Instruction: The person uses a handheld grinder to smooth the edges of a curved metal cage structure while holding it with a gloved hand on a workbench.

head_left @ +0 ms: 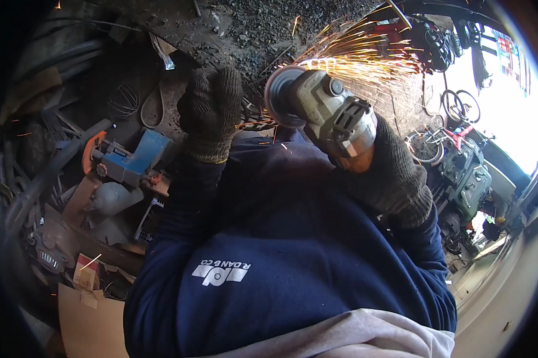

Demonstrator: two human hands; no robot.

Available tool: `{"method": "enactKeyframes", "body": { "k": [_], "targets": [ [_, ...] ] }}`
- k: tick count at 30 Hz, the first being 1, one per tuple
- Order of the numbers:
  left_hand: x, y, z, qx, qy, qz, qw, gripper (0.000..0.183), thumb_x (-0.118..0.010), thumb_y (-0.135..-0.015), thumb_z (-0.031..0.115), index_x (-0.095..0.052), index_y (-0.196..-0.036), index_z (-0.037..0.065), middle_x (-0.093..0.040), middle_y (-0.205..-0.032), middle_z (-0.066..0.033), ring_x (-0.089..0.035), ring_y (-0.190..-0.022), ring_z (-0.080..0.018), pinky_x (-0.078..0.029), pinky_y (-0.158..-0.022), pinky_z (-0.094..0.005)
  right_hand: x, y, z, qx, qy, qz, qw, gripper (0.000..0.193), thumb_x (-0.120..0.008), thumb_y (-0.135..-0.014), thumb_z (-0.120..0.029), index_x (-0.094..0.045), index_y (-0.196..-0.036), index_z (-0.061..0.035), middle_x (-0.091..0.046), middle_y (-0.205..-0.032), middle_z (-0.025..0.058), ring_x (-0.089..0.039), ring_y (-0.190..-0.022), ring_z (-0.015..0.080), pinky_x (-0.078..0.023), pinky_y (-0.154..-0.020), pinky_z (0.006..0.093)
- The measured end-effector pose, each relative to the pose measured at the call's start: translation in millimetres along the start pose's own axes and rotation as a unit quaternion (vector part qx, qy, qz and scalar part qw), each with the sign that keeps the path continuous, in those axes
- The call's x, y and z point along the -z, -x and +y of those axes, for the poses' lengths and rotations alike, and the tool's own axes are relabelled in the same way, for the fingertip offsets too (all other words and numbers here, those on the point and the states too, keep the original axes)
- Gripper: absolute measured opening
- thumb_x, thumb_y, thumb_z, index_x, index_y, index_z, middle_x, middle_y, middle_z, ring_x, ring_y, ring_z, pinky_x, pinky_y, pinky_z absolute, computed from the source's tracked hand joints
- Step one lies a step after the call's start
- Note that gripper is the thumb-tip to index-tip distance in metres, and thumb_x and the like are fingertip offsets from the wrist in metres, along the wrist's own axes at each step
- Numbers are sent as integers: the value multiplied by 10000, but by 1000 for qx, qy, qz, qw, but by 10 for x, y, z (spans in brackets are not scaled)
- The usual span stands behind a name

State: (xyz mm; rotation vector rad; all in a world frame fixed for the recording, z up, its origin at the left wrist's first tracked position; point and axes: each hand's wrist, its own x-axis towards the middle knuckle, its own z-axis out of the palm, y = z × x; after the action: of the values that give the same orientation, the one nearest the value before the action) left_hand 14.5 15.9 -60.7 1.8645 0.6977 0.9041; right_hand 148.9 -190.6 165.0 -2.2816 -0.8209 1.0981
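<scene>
My right hand, in a dark knitted work glove, is wrapped round the body of an angle grinder. The grinder's round disc points left, and a fan of orange sparks streams from it to the upper right. A few more sparks fly left of the disc. To the left of the disc, apart from it, is my left hand in a matching glove, fingers curled closed; what they hold, if anything, is hidden. The spot where the disc makes contact cannot be made out.
Dark grit covers a work surface at the top. On the left lie a blue machine part, a wire whisk, a cardboard sheet and scrap metal. A bicycle and a greenish machine stand at right.
</scene>
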Motion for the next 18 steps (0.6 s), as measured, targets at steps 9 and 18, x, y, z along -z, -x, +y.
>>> {"method": "enactKeyframes", "body": {
  "k": [9,18],
  "targets": [
    [-11,16,45,59,55,23,996,227,-722,-928,272,-663,-915,54,-688,-753,-104,-697,-666,-316,-538,-559,-403,38,6,95,7,-46,-35,998,709,-846,-767,-230,-503,-1353,-25,-639,-1243,158,-641,-1143,303,-517,-996,390],
    [-6,51,-10,-17,-70,14,997,199,-730,-921,248,-668,-935,59,-690,-841,-119,-689,-706,-304,-542,-589,-397,112,-3,-76,-2,2,-30,1000,841,-892,-718,-234,-449,-1396,-9,-619,-1293,145,-617,-1192,255,-501,-1017,394]
  ]
}}
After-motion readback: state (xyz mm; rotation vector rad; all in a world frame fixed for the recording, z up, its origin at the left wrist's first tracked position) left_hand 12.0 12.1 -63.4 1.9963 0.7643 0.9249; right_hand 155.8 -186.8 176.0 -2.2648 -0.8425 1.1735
